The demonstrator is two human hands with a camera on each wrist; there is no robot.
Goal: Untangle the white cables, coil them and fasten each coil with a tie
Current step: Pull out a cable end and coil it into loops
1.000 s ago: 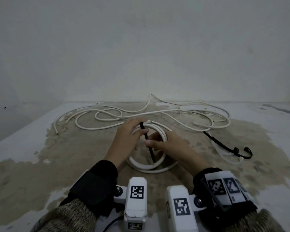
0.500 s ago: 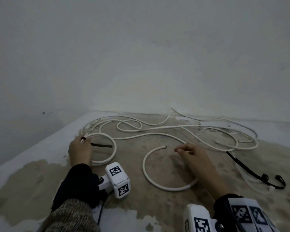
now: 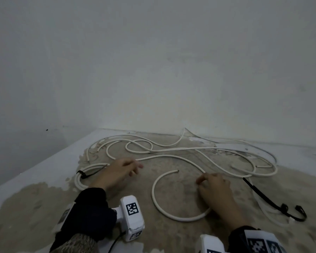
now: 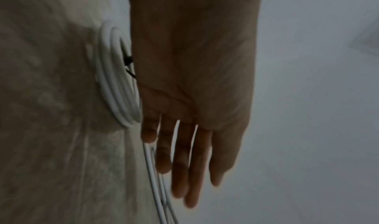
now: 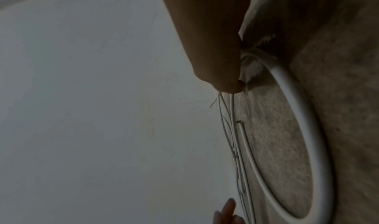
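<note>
Smooth, slightly glossy plastic sheaths the white cables [image 3: 173, 157]; the floor [image 3: 35, 203] is rough, matt, patchy concrete under worn paint

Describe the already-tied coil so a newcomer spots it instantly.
Start at the brown stained patch and go to its left edge, just left of the left hand. The tied coil lies there: the only tightly stacked white loops, cinched by a black tie.

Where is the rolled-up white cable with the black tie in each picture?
Head view: the tied coil lies at left on the floor, just beyond the left hand.
Left wrist view: the tied coil sits left of centre, partly hidden behind the palm.
Right wrist view: not in it; only the loose curved cable shows.
Shared landmark: the left hand's fingertips peek in at the bottom of the right wrist view.
</note>
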